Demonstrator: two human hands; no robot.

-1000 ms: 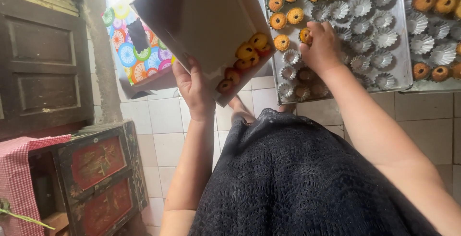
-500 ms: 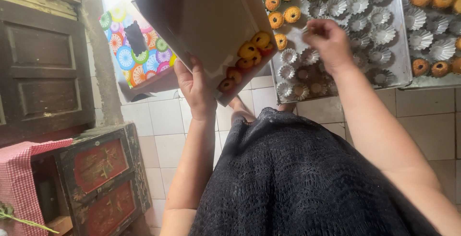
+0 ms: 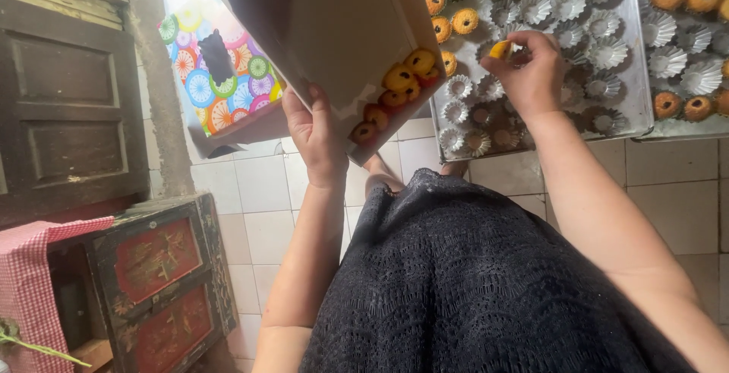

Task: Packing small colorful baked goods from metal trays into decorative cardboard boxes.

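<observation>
Right hand [image 3: 531, 77] up over the metal baking tray [image 3: 634, 119], fingertips pinched on one small yellow cake [image 3: 500, 49], lifted just clear of the fluted tin moulds [image 3: 607, 50]. Left hand [image 3: 317, 134] lower and to the left, fingers wrapped under the near edge of an open cardboard box [image 3: 326, 31], thumb along its side, box tipped so its floor slopes down toward the body. Small cakes already inside [image 3: 395, 92], slid together into the low corner, just right of the left hand. Pinched cake to the right of that corner and a little further from the body, near but apart from the box rim; gap between them running sideways, right to left, across the tray's left edge. Right hand plainly the nearer one to the cake, left hand the nearer one to the box corner. More cakes in their moulds [image 3: 463, 20] at the tray's far left, many moulds empty around the right hand. Second tray [image 3: 683, 77] further right with browner cakes. Beneath, white tiled floor [image 3: 266, 191]; further left, colourful patterned sheet [image 3: 220, 77], dark wooden door [image 3: 68, 100], red-panelled cabinet [image 3: 152, 282].
</observation>
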